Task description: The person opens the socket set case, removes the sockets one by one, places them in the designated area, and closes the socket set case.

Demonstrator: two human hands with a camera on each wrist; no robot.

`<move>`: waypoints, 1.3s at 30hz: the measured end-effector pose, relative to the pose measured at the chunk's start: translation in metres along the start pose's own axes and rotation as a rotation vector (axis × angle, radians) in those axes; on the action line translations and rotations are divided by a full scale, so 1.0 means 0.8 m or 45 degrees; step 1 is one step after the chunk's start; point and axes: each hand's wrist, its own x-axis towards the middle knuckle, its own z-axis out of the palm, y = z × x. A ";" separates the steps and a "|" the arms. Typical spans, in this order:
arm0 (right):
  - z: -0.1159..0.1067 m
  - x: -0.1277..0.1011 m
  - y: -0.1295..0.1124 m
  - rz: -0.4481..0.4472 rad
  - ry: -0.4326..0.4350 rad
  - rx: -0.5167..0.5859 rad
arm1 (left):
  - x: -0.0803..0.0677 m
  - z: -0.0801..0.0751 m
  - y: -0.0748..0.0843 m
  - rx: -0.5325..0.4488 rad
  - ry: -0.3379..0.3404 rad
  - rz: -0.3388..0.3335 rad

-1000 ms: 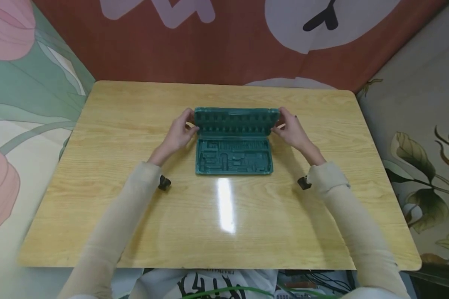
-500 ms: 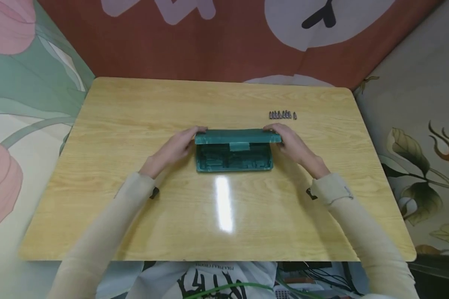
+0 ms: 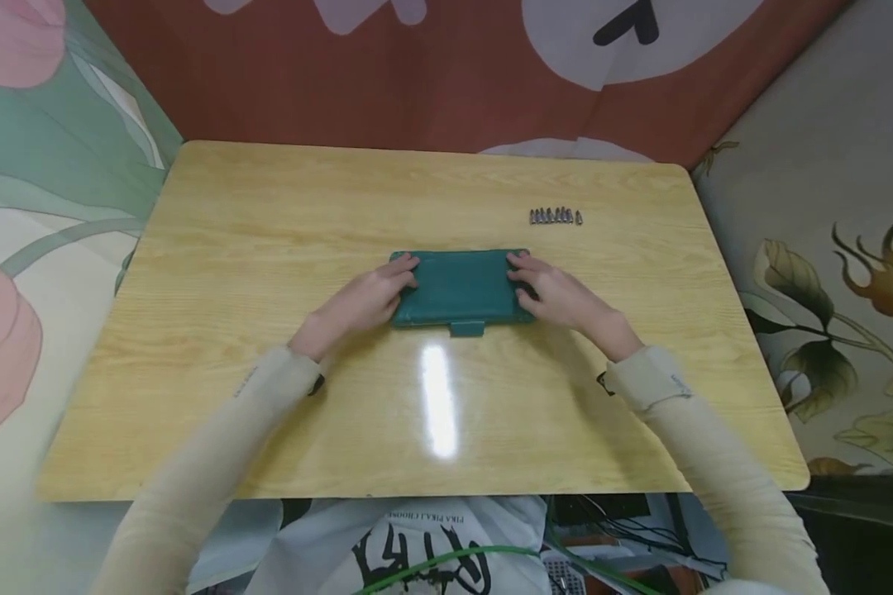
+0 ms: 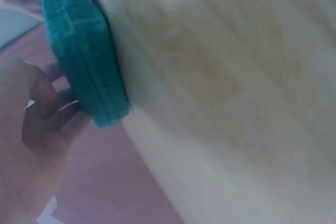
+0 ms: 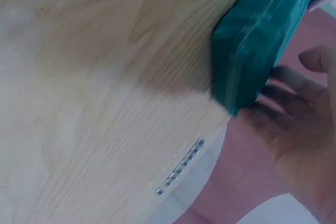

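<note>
Both hands are pressing down on the green case (image 3: 457, 287), which is lying closed and flat at the middle of the wooden table (image 3: 268, 248). Left hand (image 3: 368, 299) is resting over the case's left end with its fingers fairly straight, fingertips lying on the lid near the far left corner. Right hand (image 3: 554, 293) is doing the same at the right end, fingers stretched over the lid's right edge; neither hand is curling round the case. A small latch tab (image 3: 466, 328) is sticking out from the case's near edge, toward the person.

From the left wrist camera, the case (image 4: 84, 51) is showing its ribbed side edge, with the left hand's fingers (image 4: 50, 106) lying against its top. From the right wrist camera, the case (image 5: 260, 40) is sitting with a corner in view and the right hand (image 5: 294, 129) spreading loosely over the lid.

A short row of small metal bits (image 3: 556, 216) is lying on the table behind the case and to its right, well apart from it; the right wrist view is catching the same row (image 5: 179, 167) near the table's far edge. Cream sleeves (image 3: 216, 463) are covering both forearms.
</note>
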 end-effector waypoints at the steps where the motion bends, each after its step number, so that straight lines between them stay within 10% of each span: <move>1: 0.003 0.002 -0.005 0.015 -0.013 -0.006 | 0.001 0.002 0.002 -0.001 0.000 -0.005; 16: 0.031 0.041 -0.044 0.154 0.008 -0.364 | 0.054 0.034 0.036 0.670 -0.141 -0.265; 39: 0.060 0.066 -0.039 0.298 0.114 -0.552 | 0.081 0.037 0.023 0.664 -0.071 -0.352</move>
